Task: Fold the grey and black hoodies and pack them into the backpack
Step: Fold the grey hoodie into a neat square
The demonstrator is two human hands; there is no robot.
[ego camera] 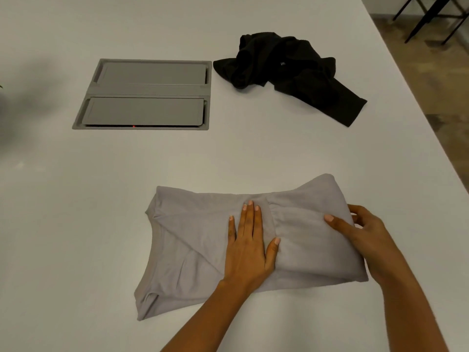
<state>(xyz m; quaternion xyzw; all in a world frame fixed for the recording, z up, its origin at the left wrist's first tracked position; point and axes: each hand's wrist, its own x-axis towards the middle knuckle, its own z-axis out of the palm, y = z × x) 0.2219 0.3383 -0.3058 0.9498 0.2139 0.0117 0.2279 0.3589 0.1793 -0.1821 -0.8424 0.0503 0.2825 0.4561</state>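
Observation:
The grey hoodie [193, 247] lies partly folded on the white table [76, 224], close to me. My left hand [250, 246] presses flat on its middle with straight fingers. At the hoodie's right edge, my right hand [363, 232] pinches the fabric, thumb on top and fingers curled behind the fold. The black hoodie [286, 69] sits crumpled in a heap farther back on the right, one sleeve trailing toward the table's right edge. No backpack is in view.
A grey recessed cable box [147, 94] with two shut lids is set into the table at the back, left of the black hoodie. The table's right edge runs diagonally; beyond it are floor and dark chair legs [431, 13].

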